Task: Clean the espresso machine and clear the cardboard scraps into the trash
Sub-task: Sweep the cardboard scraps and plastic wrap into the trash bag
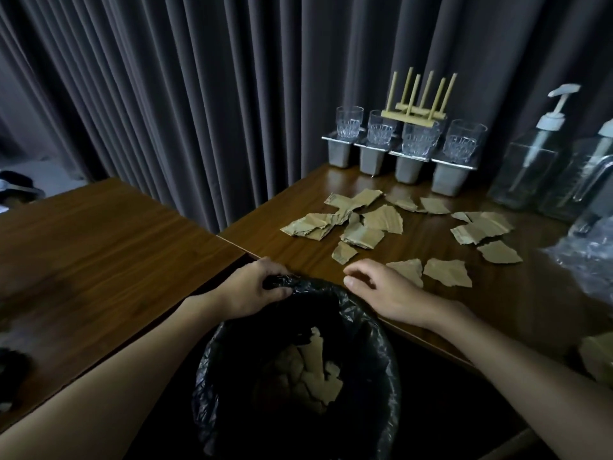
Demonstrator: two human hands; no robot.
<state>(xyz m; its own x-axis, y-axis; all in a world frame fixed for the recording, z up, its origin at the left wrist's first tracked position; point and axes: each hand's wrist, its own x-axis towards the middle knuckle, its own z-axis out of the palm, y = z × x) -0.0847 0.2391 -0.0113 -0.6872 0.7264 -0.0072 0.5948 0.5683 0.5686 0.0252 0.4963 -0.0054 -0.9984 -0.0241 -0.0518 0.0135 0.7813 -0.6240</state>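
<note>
Gripping bin liner: left hand | right hand loose, empty | cardboard scraps just beyond

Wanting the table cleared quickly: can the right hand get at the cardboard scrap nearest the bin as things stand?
Probably yes. The right hand is open and empty, right beside the nearest scrap, with nothing between them.

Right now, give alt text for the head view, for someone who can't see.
A person's left hand holds the rim of a black-lined trash bin beside a table while the right hand hovers, empty, near torn cardboard scraps. Some already lie in the bin; glasses and pump bottles stand behind.
</note>
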